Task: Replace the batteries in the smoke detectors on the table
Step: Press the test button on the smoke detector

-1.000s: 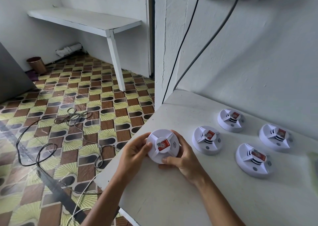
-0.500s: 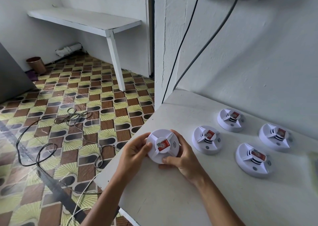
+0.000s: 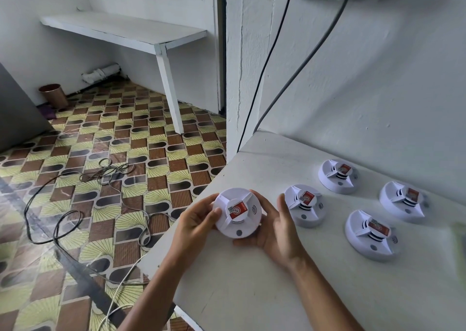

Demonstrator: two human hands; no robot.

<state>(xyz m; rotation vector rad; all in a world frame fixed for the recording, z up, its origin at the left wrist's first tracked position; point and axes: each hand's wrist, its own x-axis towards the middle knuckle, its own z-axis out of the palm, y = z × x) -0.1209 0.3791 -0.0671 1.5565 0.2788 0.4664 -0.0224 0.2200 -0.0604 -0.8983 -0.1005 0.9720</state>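
A round white smoke detector [image 3: 237,212] with a red label in its middle is held just above the near left corner of the white table [image 3: 252,280]. My left hand [image 3: 196,226] grips its left rim, thumb on top. My right hand [image 3: 277,230] cups its right and lower side. Several more white detectors lie on the table to the right: one [image 3: 305,206] close beside my right hand, one [image 3: 338,176] further back, one [image 3: 369,235] nearer, one [image 3: 403,201] at the far right.
Two cables [image 3: 297,66] hang from wall sockets down to the table's back corner. The table edge drops to a patterned tile floor with loose wires [image 3: 75,204]. A white bench [image 3: 126,30] and a copper cup [image 3: 54,95] stand across the room.
The detector has turned a little in my hands, its label now more upright. Both hands stay in the same place.
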